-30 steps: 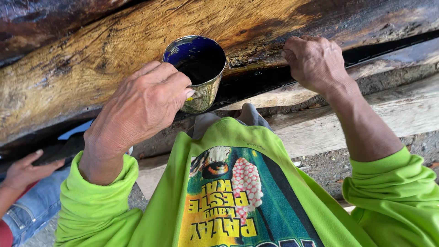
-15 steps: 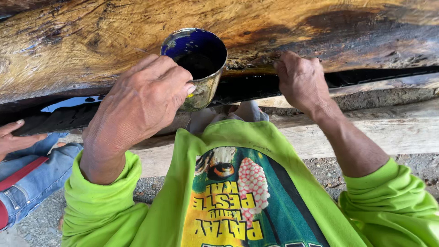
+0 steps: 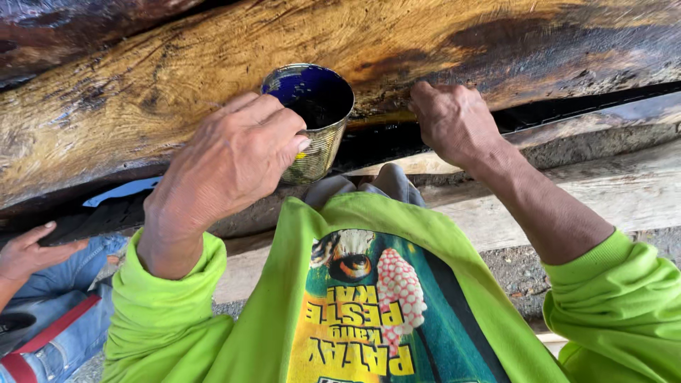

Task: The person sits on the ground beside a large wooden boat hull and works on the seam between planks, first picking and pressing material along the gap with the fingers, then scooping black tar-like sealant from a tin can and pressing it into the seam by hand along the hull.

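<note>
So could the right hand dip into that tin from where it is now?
Probably yes. The right hand rests on the log just beside the tin, which the left hand holds upright, its mouth open and uncovered, with nothing between them.

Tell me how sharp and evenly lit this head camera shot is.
Head view: soft daylight, no hard shadows; left hand and can sharp; glare on the wet dark wood upper left; the gap beneath the plank by the right hand lost in black.
</note>
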A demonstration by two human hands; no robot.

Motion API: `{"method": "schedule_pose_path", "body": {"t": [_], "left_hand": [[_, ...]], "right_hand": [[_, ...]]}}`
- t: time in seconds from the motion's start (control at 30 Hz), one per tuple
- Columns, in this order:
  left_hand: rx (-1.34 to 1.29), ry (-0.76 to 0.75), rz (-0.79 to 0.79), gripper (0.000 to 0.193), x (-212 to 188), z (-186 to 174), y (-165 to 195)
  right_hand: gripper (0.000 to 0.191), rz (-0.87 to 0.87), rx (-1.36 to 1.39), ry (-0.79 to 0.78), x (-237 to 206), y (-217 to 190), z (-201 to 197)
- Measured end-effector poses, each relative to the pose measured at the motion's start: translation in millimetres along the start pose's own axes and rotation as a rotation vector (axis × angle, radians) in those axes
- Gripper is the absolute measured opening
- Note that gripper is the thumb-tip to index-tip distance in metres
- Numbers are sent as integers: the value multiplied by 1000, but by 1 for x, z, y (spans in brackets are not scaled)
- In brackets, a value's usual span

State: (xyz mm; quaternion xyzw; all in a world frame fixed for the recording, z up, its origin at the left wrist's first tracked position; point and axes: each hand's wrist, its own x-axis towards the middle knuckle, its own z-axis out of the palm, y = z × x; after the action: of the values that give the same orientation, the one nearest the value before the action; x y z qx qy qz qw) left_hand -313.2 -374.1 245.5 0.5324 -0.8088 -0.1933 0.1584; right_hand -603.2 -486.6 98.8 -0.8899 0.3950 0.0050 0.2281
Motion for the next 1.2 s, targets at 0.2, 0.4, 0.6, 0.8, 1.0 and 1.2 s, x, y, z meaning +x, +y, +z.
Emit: {"method": "schedule_pose_path", "body": {"t": [0.2, 0.4, 0.6, 0.8, 1.0, 1.2], "left_hand": [[-13, -9, 15, 13, -3, -5, -6], [-37, 11, -13, 15, -12, -11, -14], [-58, 10, 0, 15, -12, -13, -24], [-103, 34, 28, 12, -7, -18, -33], [-137, 0, 87, 13, 0, -19, -51], [-162, -69, 108, 15, 6, -20, -63]], "right_hand": [[21, -78, -166, 147, -6, -9, -8], [33, 153, -74, 48, -10, -21, -18], [31, 238, 21, -9, -13, -8, 0], [27, -14, 282, 185, -2, 11, 5], [38, 247, 243, 149, -7, -4, 21], [36, 180, 98, 4, -1, -5, 0]]}}
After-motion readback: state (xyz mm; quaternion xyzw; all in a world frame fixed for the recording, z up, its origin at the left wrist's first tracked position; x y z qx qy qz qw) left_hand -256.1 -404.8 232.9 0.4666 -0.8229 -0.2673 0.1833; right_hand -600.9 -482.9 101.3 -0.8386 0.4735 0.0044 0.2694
